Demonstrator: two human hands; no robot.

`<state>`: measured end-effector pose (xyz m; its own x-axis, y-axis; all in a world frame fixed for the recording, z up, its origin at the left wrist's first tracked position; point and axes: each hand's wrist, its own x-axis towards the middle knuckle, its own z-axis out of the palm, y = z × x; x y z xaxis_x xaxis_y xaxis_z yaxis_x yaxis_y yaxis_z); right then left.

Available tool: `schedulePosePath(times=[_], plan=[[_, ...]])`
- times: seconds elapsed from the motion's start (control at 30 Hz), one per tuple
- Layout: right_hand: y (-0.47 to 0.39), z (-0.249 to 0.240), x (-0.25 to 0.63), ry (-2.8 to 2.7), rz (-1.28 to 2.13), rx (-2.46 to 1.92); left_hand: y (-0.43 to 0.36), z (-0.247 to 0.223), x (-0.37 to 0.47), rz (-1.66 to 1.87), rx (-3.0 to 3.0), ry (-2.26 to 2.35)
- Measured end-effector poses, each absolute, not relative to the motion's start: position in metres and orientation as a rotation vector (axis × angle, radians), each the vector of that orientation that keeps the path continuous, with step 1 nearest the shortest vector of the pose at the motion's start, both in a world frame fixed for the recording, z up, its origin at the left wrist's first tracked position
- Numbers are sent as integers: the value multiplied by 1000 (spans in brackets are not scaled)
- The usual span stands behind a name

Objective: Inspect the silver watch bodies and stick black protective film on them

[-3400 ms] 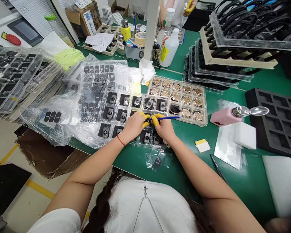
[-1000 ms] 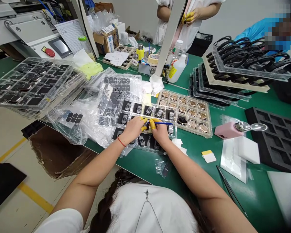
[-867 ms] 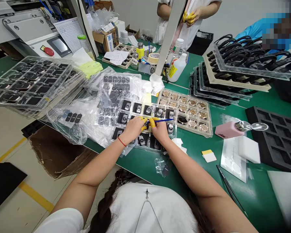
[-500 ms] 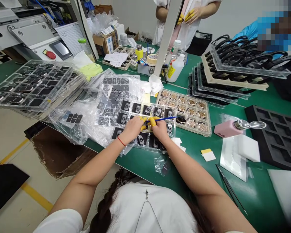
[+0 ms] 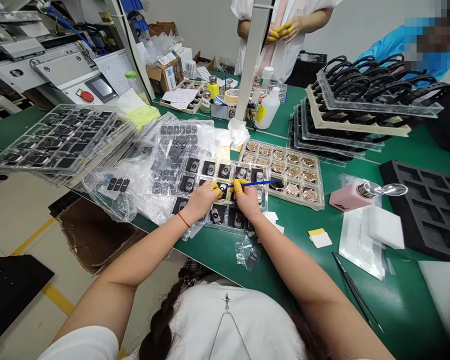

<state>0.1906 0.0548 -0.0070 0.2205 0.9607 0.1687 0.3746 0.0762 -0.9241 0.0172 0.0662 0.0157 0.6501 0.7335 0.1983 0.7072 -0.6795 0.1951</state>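
Observation:
My right hand [image 5: 247, 199], with yellow finger cots, is closed around a thin blue stick-like tool [image 5: 261, 183]. Its left tip points toward a watch case [image 5: 222, 190] between my hands. My left hand [image 5: 203, 201], also in yellow finger cots, pinches that watch case at its left edge. Both hands are over a clear plastic tray [image 5: 225, 229] whose compartments hold several square watch cases, dark backs showing. Parts of the middle row are hidden beneath my fingers.
Right of my hands stands a tray of round gold watch parts [image 5: 293, 172]. Farther right are a pink pump bottle [image 5: 350, 196], tweezers [image 5: 352, 287] and stacked strap trays [image 5: 360, 115]. Plastic bags [image 5: 131, 175] and stacked watch trays [image 5: 56, 137] lie left. A co-worker [image 5: 281, 45] stands opposite.
My left hand has drawn slightly left, away from my right hand, and the watch case between them now shows more. The blue tool stays in my right hand. The camera view has shifted slightly.

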Motion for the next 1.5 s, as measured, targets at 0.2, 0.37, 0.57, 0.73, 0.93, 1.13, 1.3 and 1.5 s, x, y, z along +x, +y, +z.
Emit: schedulePosePath(times=[0.2,0.37,0.57,0.73,0.93,1.13,1.3,1.5], plan=[[50,-4,193,-1351,725,-1430,68,19,11,564,2538,1317],[52,6,182,-1444,716,-1383,77,31,-17,653,2421,1480],[65,11,145,-1680,656,-1399,82,34,-26,404,2525,1316],[65,1,135,-1780,560,-1464,81,32,-24,284,2573,1244],[60,-5,139,-1860,484,-1483,83,31,-24,237,2595,1217],[59,-4,137,-1902,453,-1472,82,32,-23,245,2594,1215],[59,-1,136,-1893,467,-1449,81,34,-22,256,2586,1206],[59,-4,137,-1858,506,-1462,81,29,-23,267,2587,1201]])
